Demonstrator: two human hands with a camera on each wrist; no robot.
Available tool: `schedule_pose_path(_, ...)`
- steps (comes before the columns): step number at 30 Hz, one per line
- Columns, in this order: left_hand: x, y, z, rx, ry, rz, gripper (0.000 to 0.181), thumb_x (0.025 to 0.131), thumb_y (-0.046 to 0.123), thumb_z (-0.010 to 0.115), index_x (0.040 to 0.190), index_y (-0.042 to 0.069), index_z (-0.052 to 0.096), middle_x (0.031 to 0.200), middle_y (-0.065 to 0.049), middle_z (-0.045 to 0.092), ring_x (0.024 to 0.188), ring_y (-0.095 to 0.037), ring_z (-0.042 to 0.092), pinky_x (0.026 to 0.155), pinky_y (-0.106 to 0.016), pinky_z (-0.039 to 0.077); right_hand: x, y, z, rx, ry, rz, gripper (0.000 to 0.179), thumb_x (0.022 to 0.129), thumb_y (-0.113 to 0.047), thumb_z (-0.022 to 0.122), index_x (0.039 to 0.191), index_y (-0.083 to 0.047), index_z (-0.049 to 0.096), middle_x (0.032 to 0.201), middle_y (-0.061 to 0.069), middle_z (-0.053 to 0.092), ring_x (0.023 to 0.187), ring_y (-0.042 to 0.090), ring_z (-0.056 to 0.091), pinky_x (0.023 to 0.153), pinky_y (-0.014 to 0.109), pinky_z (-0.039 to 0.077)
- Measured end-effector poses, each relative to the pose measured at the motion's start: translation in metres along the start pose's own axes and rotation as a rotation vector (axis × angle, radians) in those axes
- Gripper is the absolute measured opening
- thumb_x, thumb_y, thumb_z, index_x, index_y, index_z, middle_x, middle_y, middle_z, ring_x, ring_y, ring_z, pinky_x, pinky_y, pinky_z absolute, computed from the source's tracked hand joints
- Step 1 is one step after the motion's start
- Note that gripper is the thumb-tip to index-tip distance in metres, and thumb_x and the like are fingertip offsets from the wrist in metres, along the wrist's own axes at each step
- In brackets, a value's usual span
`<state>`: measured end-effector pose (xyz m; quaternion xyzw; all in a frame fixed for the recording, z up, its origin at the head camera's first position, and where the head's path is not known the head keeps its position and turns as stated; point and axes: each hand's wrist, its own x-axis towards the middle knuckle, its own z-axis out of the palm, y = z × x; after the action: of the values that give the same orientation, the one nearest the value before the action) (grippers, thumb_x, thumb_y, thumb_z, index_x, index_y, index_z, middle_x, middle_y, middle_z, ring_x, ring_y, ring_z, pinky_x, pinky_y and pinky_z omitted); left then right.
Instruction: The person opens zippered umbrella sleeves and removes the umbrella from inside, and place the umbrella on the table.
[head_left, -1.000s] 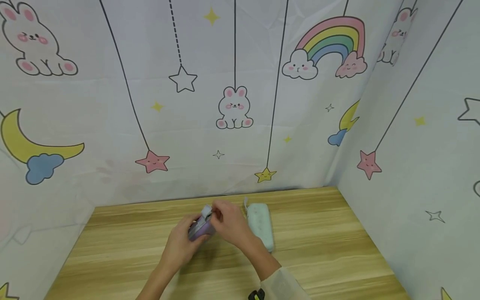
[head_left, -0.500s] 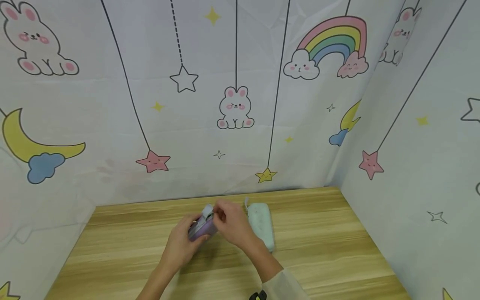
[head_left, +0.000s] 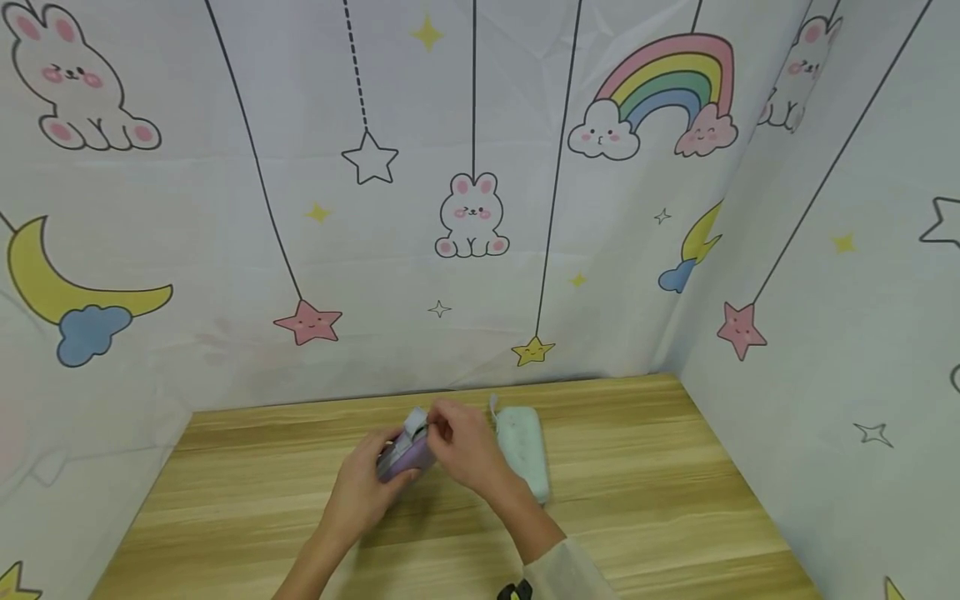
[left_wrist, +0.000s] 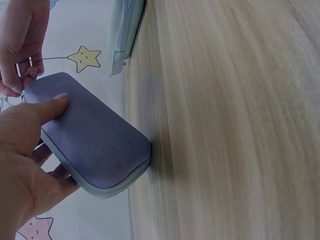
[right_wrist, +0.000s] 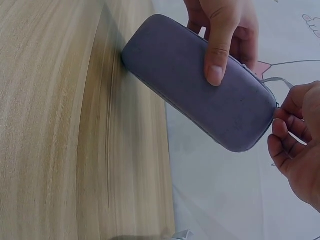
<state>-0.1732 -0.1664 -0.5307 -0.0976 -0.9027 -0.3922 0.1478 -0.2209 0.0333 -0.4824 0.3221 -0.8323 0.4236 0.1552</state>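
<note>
Head view: we see the left hand (head_left: 363, 479) gripping a purple zip case (head_left: 408, 460), fingers and thumb on opposite faces, above the wood-grain table (head_left: 637, 475). The right hand (head_left: 467, 448) is at the case's far end, beside its grey strap (head_left: 415, 421). A mint-green case (head_left: 525, 454) lies just to the right, partly behind the right forearm. Compared with a second ago, we find hands and cases almost unchanged; the whole scene sits only slightly farther right.

Left wrist view: we get the purple case's broad face, the left thumb across it, and its pale lower rim, hidden from above. Its lower corner is by the tabletop; we cannot tell whether they touch.

Right wrist view: only here do we clearly see the right thumb and forefinger pinching what looks like a zip pull (right_wrist: 278, 105) at the case's corner.
</note>
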Motion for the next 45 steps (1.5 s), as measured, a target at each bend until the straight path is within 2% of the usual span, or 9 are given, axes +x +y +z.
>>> schedule_pose_path(11,0.000,0.000,-0.001,0.000,-0.003,-0.013,0.064,0.082,0.015,0.094,0.138,0.008,0.063,0.126,-0.009,0.069,0.108,-0.026,0.067,0.087,-0.047,0.056,0.001,0.004,0.000,0.003,0.008,-0.004,0.014,0.093,0.003,0.066,0.094,-0.011,0.068,0.081,-0.007,0.062,0.069,0.004,0.054,0.060,0.018,0.048)
schedule_pose_path(22,0.000,0.001,-0.002,-0.008,-0.004,-0.015,0.065,0.082,0.015,0.094,0.139,0.008,0.063,0.127,-0.010,0.069,0.109,-0.027,0.068,0.088,-0.048,0.056,0.000,0.007,0.000,-0.003,0.008,0.029,0.012,0.093,0.002,0.068,0.095,-0.009,0.070,0.082,-0.006,0.065,0.072,0.006,0.057,0.064,0.020,0.050)
schedule_pose_path(33,0.000,0.001,-0.002,-0.004,0.017,0.004,0.064,0.082,0.014,0.094,0.137,0.008,0.064,0.124,-0.008,0.070,0.106,-0.024,0.067,0.086,-0.046,0.056,0.000,0.010,-0.001,0.004,0.020,0.017,0.012,0.093,0.002,0.069,0.095,-0.010,0.069,0.081,-0.006,0.066,0.072,0.005,0.057,0.064,0.019,0.051)
schedule_pose_path(45,0.000,0.001,-0.002,0.005,0.019,0.017,0.064,0.081,0.014,0.095,0.137,0.008,0.065,0.122,-0.008,0.070,0.104,-0.022,0.067,0.085,-0.046,0.055,-0.001,0.011,-0.003,0.019,0.016,0.056,0.010,0.094,0.002,0.068,0.096,-0.008,0.070,0.084,-0.003,0.068,0.073,0.006,0.059,0.066,0.022,0.053)
